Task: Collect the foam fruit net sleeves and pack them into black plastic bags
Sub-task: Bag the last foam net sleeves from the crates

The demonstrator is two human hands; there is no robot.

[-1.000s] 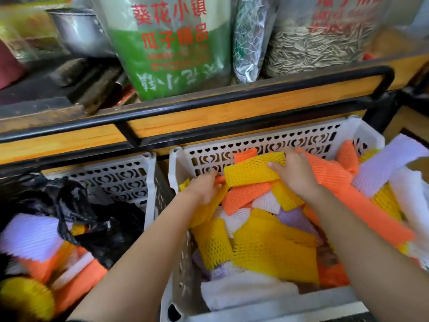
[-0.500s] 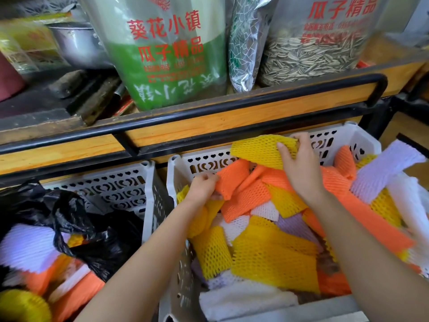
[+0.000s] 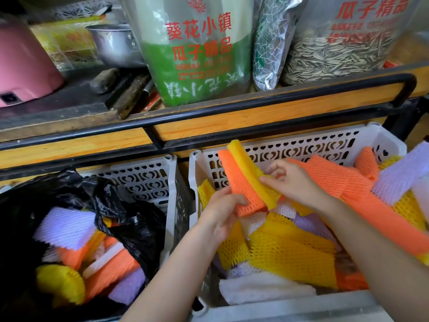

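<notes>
Holding two foam net sleeves pressed flat against each other, the person works over the right white basket [image 3: 301, 145]. The left hand [image 3: 220, 214] has its fingers curled round the lower end of the orange sleeve [image 3: 239, 182]. The right hand [image 3: 297, 184] pinches the yellow sleeve [image 3: 249, 168], thumb and fingers closed on its edge. The yellow one lies along the 3 o'clock side of the orange one. Both sleeves tilt with their tops toward 11 o'clock, raised above the heap and in front of the basket's far wall.

Below the hands, from 3 to 6 o'clock, the pile of loose sleeves [image 3: 290, 252] fills that basket in yellow, orange, purple and white. At 9 o'clock from the hands the left white basket [image 3: 148, 177] stands just beside the right one. The black plastic bag [image 3: 134, 228] sits inside it with its mouth open and purple, orange, yellow and white sleeves showing within.

At 12 o'clock a wooden shelf with a black rail [image 3: 255, 117] carries a green seed bag [image 3: 197, 54], a clear bag of sunflower seeds [image 3: 336, 54] and a metal pot [image 3: 116, 43].
</notes>
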